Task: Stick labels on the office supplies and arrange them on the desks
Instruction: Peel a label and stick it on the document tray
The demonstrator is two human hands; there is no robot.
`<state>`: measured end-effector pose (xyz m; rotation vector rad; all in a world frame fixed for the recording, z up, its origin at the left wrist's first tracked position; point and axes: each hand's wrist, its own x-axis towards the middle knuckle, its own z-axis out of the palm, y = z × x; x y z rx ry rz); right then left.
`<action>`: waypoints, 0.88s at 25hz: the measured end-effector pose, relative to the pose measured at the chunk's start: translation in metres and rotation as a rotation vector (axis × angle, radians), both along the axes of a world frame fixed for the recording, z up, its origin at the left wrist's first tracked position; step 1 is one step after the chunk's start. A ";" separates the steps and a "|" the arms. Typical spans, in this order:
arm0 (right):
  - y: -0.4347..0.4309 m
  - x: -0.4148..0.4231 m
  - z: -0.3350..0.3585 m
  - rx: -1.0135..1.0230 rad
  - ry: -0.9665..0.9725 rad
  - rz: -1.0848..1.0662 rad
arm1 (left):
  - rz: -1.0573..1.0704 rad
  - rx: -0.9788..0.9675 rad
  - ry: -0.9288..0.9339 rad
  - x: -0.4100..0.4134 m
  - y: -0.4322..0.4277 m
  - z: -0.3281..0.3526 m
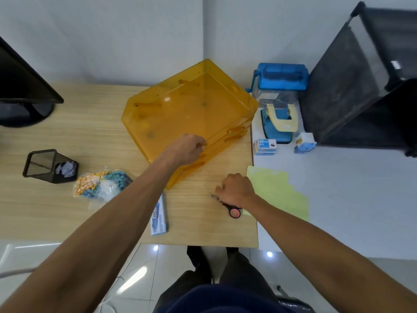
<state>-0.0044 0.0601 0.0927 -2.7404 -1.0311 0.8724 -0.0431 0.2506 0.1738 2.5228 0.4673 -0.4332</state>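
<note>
Left hand (pixel 188 147) grips the front edge of the orange tray (pixel 180 109), which is tilted up at 12 o'clock on the wooden desk (pixel 90 136). Right hand (pixel 237 190) is curled over the scissors (pixel 234 211); cannot tell if it actually grasps them. Label sheet (pixel 278 193) lies at 3 o'clock of the right hand. Pin bag (pixel 101 184) and mesh pen cup (pixel 49 166) sit at 9 o'clock. Hole punch (pixel 279 123) is at 1 o'clock.

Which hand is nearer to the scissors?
Right. The right hand holds the scissors on the desk; the left hand grips the tray, farther away.
</note>
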 end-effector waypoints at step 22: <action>0.070 0.055 0.060 0.529 0.363 -0.813 | 0.535 0.187 0.044 0.028 0.095 0.012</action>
